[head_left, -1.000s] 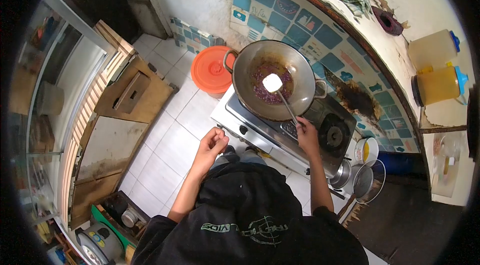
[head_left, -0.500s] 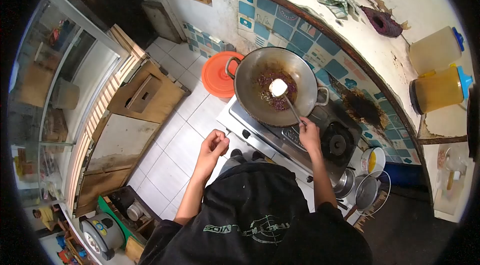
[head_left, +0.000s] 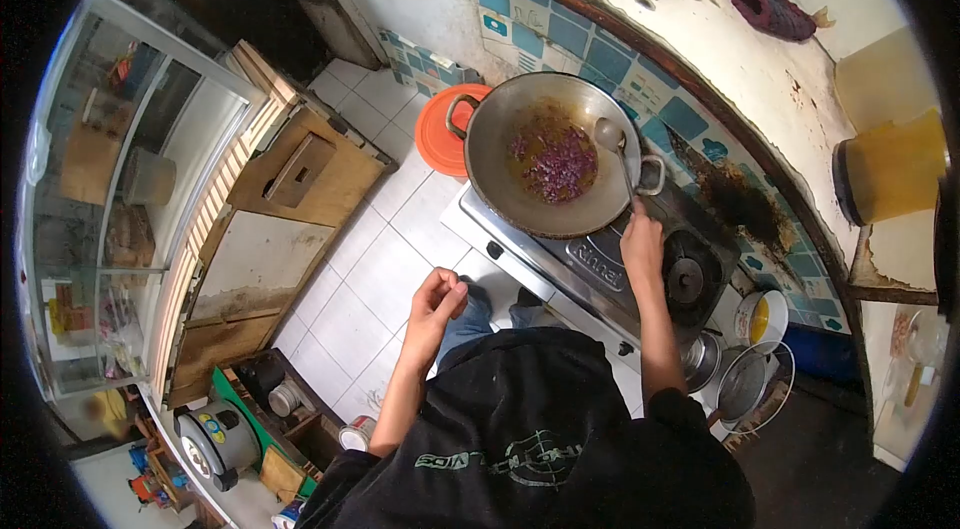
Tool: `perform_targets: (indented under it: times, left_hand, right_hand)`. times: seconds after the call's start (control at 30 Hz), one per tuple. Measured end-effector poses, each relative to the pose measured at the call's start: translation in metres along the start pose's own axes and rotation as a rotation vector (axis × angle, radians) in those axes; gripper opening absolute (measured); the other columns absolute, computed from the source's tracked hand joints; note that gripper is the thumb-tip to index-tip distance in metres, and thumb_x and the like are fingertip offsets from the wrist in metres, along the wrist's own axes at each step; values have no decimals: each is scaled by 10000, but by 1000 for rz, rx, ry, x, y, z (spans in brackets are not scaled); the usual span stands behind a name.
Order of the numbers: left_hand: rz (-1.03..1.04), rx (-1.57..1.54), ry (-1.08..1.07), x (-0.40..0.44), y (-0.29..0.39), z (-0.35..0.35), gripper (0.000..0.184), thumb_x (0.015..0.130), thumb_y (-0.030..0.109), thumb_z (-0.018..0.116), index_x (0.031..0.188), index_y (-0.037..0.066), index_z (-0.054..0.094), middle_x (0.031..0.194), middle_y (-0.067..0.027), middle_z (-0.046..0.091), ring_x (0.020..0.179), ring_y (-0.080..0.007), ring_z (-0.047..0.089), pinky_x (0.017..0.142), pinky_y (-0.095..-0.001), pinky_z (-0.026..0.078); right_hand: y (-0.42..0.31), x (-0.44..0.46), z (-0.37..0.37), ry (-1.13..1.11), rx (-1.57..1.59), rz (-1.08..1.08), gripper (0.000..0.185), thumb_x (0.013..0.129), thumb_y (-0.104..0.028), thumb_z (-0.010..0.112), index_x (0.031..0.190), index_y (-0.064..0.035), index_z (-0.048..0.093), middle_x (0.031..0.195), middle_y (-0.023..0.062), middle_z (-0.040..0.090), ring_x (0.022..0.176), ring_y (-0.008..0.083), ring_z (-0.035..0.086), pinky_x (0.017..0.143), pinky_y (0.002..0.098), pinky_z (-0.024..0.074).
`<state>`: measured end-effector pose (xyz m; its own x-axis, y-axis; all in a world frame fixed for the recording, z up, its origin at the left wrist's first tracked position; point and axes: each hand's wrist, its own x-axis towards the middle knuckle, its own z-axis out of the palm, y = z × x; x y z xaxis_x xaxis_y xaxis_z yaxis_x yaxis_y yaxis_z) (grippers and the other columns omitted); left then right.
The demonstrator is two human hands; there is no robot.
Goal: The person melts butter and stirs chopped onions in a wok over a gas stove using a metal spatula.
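Grey metal spatula (head_left: 608,134) in its fingers, the right hand (head_left: 642,241) sits beside a round metal wok (head_left: 491,154); beyond them lie chopped purple pieces (head_left: 558,169). The left hand (head_left: 433,305) curls, seemingly empty. Stirring seems in hand; another sweep needs steadiness.

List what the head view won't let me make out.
Head view:
Any flame under the wok: hidden by the wok itself.
Handle end of the metal utensil: covered by the right hand.
Inside of the left hand: hidden by its own curl.
Far right end of the yellow container: cut off by the dark edge.
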<state>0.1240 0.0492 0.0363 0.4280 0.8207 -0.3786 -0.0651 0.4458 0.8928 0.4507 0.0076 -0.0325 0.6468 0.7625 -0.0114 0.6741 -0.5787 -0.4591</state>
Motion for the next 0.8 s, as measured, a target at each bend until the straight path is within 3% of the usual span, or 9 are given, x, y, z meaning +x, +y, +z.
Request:
perform_targets:
  times: [0.2,0.23,0.37,0.47,0.8]
  left_hand:
    - [-7,10,-56,9,4,7,120,940,122,574,872,94,480,708,58,434,641,-54,389,579,-214,305]
    - [-2,24,-69,12,7,8,121,939,124,577,872,95,480,707,59,435,641,-52,389,580,-214,306]
    - [9,69,-50,16,12,7,123,939,125,574,871,96,475,703,59,436,642,-53,393,579,-217,304]
    - [19,61,-49,21,6,7,119,942,127,567,872,96,475,702,58,435,642,-55,392,580,-217,301]
    - [6,85,-109,24,11,18,124,949,142,566,876,100,474,717,60,435,666,-51,394,594,-215,302]
  right_hand:
    - [9,-4,15,-136,217,44,324,907,-89,498,1205,5,587,895,324,626,845,461,617,761,506,490]
    - [14,-4,24,-185,249,88,316,921,-119,497,1202,-13,595,977,314,627,911,457,604,832,506,468]
    - [12,-14,33,-164,202,46,298,923,-147,541,1204,-86,617,821,227,657,777,383,635,734,447,486]
    - [2,-18,25,-303,325,181,307,916,-145,534,1205,-75,611,1069,232,647,976,396,624,849,441,486]
    - [-7,-41,36,-387,435,127,313,930,-135,525,1226,-50,583,1016,226,654,920,354,645,810,403,489]
